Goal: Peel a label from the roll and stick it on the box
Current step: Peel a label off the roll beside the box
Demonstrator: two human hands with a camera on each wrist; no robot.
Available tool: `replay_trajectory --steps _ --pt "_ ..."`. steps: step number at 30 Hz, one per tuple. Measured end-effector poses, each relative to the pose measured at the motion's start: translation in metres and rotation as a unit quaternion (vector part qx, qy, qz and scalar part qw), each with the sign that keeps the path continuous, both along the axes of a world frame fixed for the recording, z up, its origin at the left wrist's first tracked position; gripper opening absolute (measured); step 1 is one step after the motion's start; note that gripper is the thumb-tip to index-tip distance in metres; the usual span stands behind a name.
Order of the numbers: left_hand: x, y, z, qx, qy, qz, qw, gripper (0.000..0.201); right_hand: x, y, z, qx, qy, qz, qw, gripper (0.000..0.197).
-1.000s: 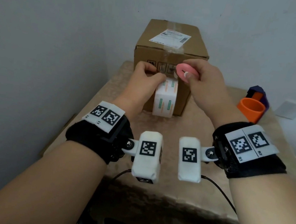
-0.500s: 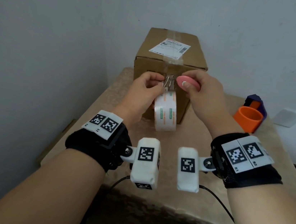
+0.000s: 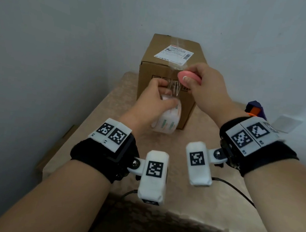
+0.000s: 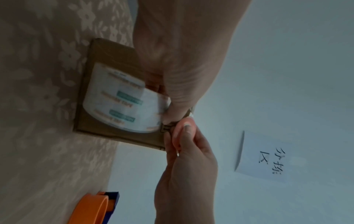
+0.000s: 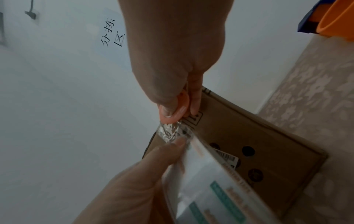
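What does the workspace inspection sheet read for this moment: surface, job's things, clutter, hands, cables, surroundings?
Surface: table under a beige floral cloth.
Job's things: cardboard box upright at the far edge, a shipping label already on its top; roll of printed labels held in front of the box; a clear crinkled strip pulled from it.
Clutter: orange and blue tape dispenser to the right of the box.
Hands: left hand grips the roll; right hand pinches a small pink tool at the strip.
Cables: a black cable on the cloth near the right wrist.
Surroundings: pale walls; a paper sign with handwriting.
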State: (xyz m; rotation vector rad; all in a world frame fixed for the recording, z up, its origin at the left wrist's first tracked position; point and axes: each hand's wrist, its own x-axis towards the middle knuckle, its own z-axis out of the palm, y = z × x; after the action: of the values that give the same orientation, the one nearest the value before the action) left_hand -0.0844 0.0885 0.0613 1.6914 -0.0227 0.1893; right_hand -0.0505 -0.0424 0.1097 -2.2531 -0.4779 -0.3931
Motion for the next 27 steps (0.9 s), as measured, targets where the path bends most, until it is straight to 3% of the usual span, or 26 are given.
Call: replay_trajectory --steps 3,12,20,24,27 --pt "0.000 0.007 0.002 0.034 -0.004 -0.026 0.999 0.060 0.002 -0.002 -0.001 0.010 0.002 0.001 1.000 0.023" --pt "-0.008 0.017 -0.003 0.016 -0.001 -0.048 0.999 0.061 -0.006 -0.007 -0.006 0.014 0.038 0.003 0.999 0.019" --pt "-0.005 0.015 -0.006 0.004 -0.026 -0.059 0.998 0.051 -0.014 -0.007 -0.003 -0.144 0.052 0.050 0.987 0.026" --pt "0.000 0.015 -0.008 0.006 -0.028 -0.055 0.998 0.053 -0.015 -0.006 0.000 -0.160 0.074 0.054 0.983 0.038" --pt "0.001 0.016 -0.010 0.003 -0.024 -0.058 0.998 0.054 -0.014 -0.005 0.003 -0.214 0.044 0.052 0.975 0.032"
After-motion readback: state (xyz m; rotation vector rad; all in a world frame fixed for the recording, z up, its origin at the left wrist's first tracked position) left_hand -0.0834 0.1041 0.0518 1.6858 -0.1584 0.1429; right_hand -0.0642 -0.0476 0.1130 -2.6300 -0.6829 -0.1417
